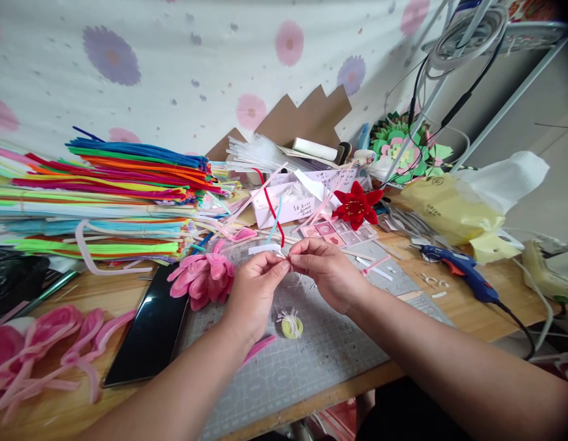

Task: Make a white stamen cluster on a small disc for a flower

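My left hand (pixel 254 291) and my right hand (pixel 327 269) meet above the grey cutting mat (pixel 311 355), fingertips pinched together on a small thin white piece (pixel 287 262) that I cannot name. Both hands are closed in a pinch. Just below them on the mat lies a small yellow-green disc with white strands (pixel 291 324). A pink pipe-cleaner flower (pixel 204 277) rests left of my left hand. A pink strip pokes out beneath my left wrist.
Stacked coloured pipe cleaners (pixel 104 190) fill the left. A black phone (pixel 149 327) lies beside pink petal loops (pixel 40 349). A red flower (pixel 356 205), white box (pixel 288 202), blue glue gun (pixel 463 269) and yellow bag (pixel 449 211) crowd the back and right.
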A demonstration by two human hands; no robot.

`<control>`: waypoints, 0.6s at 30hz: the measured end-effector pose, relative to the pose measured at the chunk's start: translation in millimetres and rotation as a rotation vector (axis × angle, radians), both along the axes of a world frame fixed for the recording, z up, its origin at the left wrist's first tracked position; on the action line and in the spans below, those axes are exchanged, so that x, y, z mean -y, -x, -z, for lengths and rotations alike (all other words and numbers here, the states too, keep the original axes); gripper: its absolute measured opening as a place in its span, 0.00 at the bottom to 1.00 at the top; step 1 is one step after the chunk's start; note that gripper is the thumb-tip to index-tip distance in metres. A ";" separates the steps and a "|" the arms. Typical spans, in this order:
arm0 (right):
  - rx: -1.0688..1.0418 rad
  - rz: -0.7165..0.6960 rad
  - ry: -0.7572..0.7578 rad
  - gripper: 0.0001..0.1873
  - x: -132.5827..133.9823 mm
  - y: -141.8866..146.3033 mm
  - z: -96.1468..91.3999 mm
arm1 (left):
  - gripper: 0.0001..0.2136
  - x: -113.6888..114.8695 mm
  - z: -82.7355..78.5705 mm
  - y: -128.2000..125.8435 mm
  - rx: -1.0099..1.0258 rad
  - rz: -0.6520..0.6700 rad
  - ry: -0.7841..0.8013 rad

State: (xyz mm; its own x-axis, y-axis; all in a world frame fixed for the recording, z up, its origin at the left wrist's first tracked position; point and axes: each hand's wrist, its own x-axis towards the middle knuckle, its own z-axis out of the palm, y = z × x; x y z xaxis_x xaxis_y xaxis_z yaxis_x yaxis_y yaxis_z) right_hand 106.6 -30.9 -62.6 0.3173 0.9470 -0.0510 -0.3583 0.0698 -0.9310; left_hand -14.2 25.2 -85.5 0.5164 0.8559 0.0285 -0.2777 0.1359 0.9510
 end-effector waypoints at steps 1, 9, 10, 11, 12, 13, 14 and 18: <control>0.006 0.000 -0.002 0.10 -0.4 -0.3 -0.1 | 0.03 -0.1 0.7 -0.4 -0.012 0.010 -0.020; 0.009 0.121 -0.038 0.07 4.4 -14.1 -13.6 | 0.04 -2.2 -1.0 -0.7 -0.172 0.025 -0.085; 0.009 0.118 -0.041 0.07 5.2 -14.4 -14.1 | 0.04 -2.2 -1.8 -0.2 -0.159 0.025 -0.080; 0.008 0.107 -0.043 0.07 5.9 -14.0 -13.8 | 0.04 -2.0 -2.6 0.3 -0.133 0.033 -0.069; 0.003 0.090 -0.045 0.07 6.3 -12.7 -12.8 | 0.04 -1.5 -3.4 0.9 -0.100 0.046 -0.053; -0.007 0.068 -0.048 0.07 6.5 -10.9 -11.4 | 0.04 -0.7 -4.0 1.5 -0.065 0.062 -0.032; -0.024 0.047 -0.052 0.07 6.5 -8.6 -9.7 | 0.04 0.1 -4.6 2.0 -0.032 0.076 -0.007; -0.080 -0.008 -0.057 0.07 5.8 0.0 -4.8 | 0.04 3.4 -6.7 3.1 0.032 0.116 0.089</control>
State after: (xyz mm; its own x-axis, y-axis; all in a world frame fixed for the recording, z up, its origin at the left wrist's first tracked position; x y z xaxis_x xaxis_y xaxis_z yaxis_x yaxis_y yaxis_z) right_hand 106.6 -36.7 -57.8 0.3067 0.9516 -0.0213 -0.4318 0.1191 -0.8941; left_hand -17.3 21.8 -78.8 0.6124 0.7901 -0.0262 -0.2854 0.2519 0.9247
